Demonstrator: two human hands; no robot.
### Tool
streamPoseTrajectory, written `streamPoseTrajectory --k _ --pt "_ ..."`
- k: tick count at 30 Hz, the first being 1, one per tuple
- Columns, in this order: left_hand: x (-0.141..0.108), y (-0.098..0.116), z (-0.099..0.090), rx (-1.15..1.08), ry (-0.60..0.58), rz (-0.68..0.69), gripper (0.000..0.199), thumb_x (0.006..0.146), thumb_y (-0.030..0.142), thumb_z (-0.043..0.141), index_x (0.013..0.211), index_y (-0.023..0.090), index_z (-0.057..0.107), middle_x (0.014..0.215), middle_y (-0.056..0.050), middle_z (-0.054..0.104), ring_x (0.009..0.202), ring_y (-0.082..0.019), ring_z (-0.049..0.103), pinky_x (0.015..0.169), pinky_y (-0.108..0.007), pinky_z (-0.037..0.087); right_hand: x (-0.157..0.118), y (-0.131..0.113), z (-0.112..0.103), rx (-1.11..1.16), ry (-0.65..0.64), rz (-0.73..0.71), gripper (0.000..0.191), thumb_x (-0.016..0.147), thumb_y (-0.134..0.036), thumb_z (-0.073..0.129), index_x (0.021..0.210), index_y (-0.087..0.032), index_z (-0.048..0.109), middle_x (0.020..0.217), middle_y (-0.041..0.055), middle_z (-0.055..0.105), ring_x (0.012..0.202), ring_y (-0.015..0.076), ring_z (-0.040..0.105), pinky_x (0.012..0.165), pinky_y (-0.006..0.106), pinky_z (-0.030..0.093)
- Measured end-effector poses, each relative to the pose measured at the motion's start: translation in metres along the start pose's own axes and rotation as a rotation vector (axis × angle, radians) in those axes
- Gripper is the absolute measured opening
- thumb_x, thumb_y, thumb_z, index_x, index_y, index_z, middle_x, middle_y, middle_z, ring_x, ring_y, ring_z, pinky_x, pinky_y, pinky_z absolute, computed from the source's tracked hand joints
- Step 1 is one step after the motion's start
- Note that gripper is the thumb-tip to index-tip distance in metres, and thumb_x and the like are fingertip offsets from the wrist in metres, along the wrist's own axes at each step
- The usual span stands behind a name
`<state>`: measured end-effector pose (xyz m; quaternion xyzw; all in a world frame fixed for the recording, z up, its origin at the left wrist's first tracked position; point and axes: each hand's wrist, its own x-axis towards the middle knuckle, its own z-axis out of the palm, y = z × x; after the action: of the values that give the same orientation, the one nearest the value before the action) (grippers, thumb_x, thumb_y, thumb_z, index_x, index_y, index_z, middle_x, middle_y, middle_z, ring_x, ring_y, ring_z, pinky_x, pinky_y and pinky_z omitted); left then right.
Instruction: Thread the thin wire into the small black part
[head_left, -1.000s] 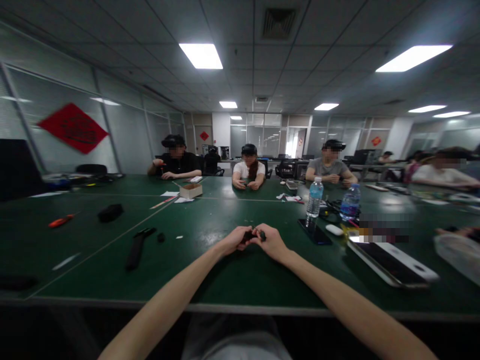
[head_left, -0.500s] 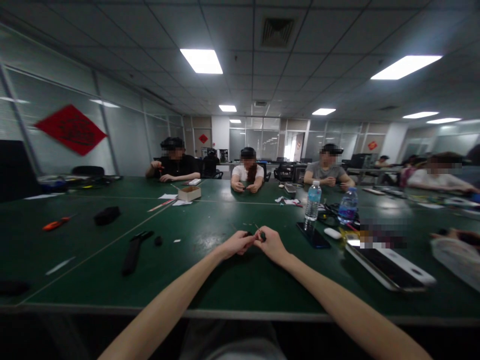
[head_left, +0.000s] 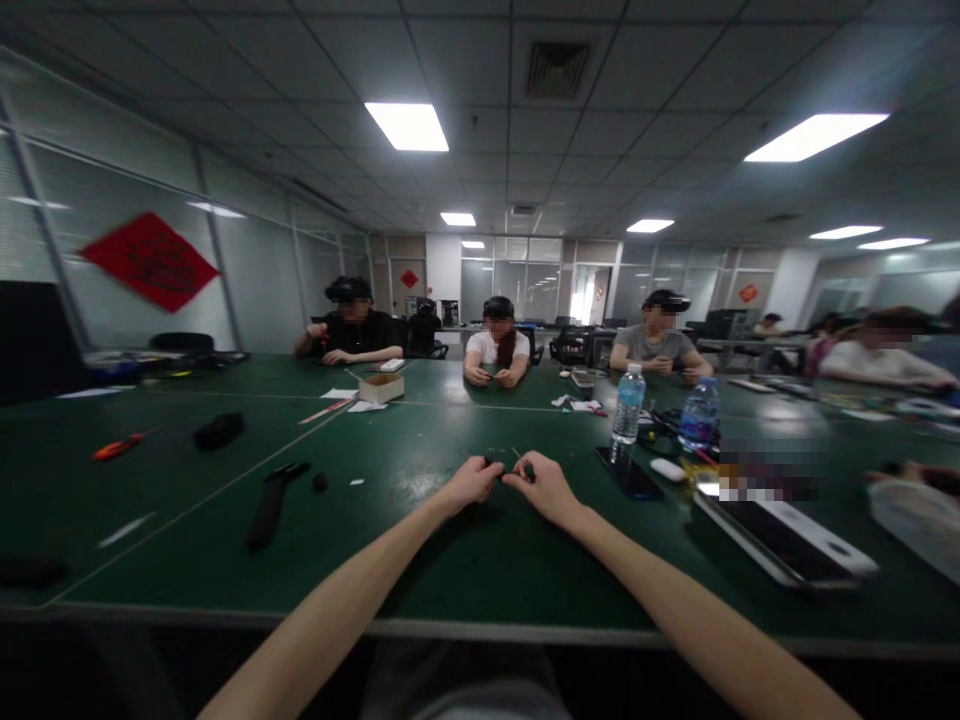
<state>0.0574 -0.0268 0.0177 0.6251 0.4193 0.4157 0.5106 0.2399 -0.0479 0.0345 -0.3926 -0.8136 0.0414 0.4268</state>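
Note:
Just above the green table [head_left: 420, 570], my left hand [head_left: 474, 482] is closed on a small black part [head_left: 491, 463] that shows at its fingertips. Close beside it on the right, my right hand [head_left: 546, 486] has its fingers closed round a small dark tool [head_left: 528, 468] with a thin shaft pointing up and left. The fingertips of both hands nearly meet. What lies between them is too small to make out.
On the left lie a black bracket-like tool [head_left: 268, 510], a black block [head_left: 219, 430] and an orange screwdriver [head_left: 118, 447]. A phone [head_left: 628, 473], a bottle [head_left: 627, 405] and a white device [head_left: 784, 535] are on the right. People sit across the table.
My fingertips have moved slightly apart, with the black part in my left hand showing more. The whole view has shifted slightly.

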Motion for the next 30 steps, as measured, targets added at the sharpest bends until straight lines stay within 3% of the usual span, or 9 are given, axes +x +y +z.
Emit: streamPoseTrajectory --k 6,12,20,30 --pt "-0.003 0.006 -0.003 -0.158 0.058 0.015 0.031 0.076 0.046 0.053 0.069 0.016 0.047 0.043 0.008 0.033 0.032 -0.004 0.028 0.036 -0.017 0.016 0.0 -0.001 -0.013 -0.077 -0.151 0.053 0.031 0.083 -0.049 0.05 0.082 -0.018 0.054 0.062 0.0 0.056 0.055 0.0125 0.049 0.053 0.022 0.031" --pt "-0.004 0.009 -0.007 -0.211 0.075 0.065 0.037 0.075 0.049 0.053 0.064 0.015 0.048 0.042 0.007 0.035 0.031 -0.004 0.029 0.035 -0.019 0.014 -0.003 0.001 -0.023 -0.067 -0.339 -0.039 0.017 0.086 -0.036 0.05 0.091 -0.021 0.058 0.066 0.0002 0.059 0.059 0.0131 0.053 0.055 0.022 0.031" --pt "-0.008 0.012 -0.003 -0.221 0.088 0.059 0.045 0.072 0.058 0.053 0.063 0.014 0.048 0.042 0.007 0.035 0.031 -0.004 0.028 0.037 -0.02 0.015 -0.004 -0.009 -0.023 0.048 -0.36 -0.1 0.013 0.085 -0.027 0.051 0.092 -0.022 0.06 0.076 0.0007 0.063 0.066 0.0145 0.056 0.064 0.024 0.036" --pt "-0.004 0.006 -0.005 -0.224 0.054 0.016 0.059 0.073 0.072 0.036 0.06 0.016 0.046 0.037 0.008 0.028 0.029 -0.004 0.025 0.036 -0.02 0.015 -0.005 -0.008 -0.02 0.019 -0.365 -0.139 0.014 0.085 -0.028 0.051 0.093 -0.023 0.061 0.076 0.0008 0.065 0.068 0.0152 0.058 0.063 0.023 0.038"
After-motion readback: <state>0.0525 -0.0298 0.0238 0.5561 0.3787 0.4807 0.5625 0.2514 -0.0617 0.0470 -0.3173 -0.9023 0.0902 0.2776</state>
